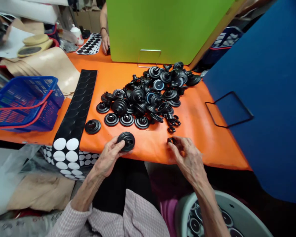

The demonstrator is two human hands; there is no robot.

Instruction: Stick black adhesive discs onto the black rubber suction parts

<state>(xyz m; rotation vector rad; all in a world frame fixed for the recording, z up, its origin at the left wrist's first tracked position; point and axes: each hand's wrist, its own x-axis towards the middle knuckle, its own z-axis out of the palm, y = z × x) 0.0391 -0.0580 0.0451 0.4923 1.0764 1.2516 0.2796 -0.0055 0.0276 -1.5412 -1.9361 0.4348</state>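
Note:
My left hand (109, 155) grips a round black stepped disc (128, 140) by its edge, thumb on top, over the front of the orange table. To the right, my right hand (188, 154) pinches a small black ring (171, 140) between thumb and fingers. Just beyond it lie several more small black rings (172, 122). A big heap of black stepped discs (138, 95) covers the middle of the table, some showing a pale ring on the face. One single disc (92, 126) lies apart at the left, beside the sticker strip.
A black strip of round stickers (76, 102) hangs over the orange table's (194, 121) front edge, white circles showing. Left stands a blue basket (39, 115). Green (170, 29) and blue (268, 82) panels rise behind and right. A grey tub (185, 210) holds discs. Another person's hand (105, 42) is at the back.

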